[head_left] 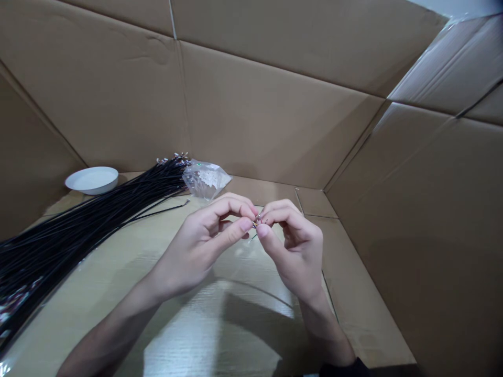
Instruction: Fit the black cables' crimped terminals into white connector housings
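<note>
My left hand [204, 243] and my right hand [293, 246] meet in the middle of the view, fingertips pinched together. Between them sits a tiny metal part with a thin wire end [257, 222], too small to name surely. Both hands hover above a glossy, tape-covered cardboard surface [220, 324]. A large bundle of black cables [86, 220] lies to the left, fanned toward the near left corner. One single black cable [165, 209] lies apart from the bundle, pointing toward my hands.
A clear plastic bag of small parts [204, 179] rests at the cables' far ends. A shallow white dish [92, 179] sits at the far left. Cardboard walls [275, 115] enclose the back and right side [424, 225].
</note>
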`<state>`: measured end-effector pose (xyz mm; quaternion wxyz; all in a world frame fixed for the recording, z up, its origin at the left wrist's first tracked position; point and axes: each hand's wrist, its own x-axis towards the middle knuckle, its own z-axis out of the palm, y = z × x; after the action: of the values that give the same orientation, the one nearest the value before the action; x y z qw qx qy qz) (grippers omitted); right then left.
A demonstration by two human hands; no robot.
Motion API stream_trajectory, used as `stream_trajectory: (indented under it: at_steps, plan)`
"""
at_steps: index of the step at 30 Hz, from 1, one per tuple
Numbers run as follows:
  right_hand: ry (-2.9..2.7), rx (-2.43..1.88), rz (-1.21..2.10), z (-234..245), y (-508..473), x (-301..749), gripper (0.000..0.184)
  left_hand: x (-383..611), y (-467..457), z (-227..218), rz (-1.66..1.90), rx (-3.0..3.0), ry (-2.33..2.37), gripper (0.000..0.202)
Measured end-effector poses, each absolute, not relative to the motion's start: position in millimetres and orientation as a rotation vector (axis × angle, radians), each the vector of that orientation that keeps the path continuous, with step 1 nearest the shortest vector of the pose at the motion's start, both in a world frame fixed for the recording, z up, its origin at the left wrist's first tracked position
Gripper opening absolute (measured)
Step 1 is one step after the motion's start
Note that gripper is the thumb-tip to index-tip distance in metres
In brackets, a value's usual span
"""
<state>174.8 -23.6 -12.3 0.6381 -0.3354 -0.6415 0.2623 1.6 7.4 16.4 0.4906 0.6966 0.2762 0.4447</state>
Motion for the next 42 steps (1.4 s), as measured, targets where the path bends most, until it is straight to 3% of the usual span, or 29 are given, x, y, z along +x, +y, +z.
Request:
stream_trajectory:
  at_steps: [10,18,28,33,37,42]
  plan:
    - [-1.462,-0.753,0.494,-12.3,-24.5,176.9,0.015,1.3,7.7,18.8,1.121,1.648,0.669,0.015]
    - [-1.519,-0.749,0.463,-11.9,-25.8,177.7,0.013,-3.3,5.5,15.3,1.23,2.0,0.739,0.005]
    - [-1.605,-0.73,0.309,-13.8,-24.8,176.6,0.016,-8.0,4.7,14.1,1.216,2.374,0.753,0.008]
    - [-1.653,-0.721,0.164,-14.8,-23.9,176.4,0.019,-9.1,6.9,13.9,1.185,2.259,0.768,0.01]
    - [-1.626,-0.754,0.338,-12.2,-24.7,176.8,0.014,-12.9,11.8,17.9,1.179,1.985,0.748,0.009]
    - [-1.592,-0.768,0.495,-10.9,-24.6,179.8,0.014,-17.2,18.4,26.2,0.841,1.729,0.7,0.012]
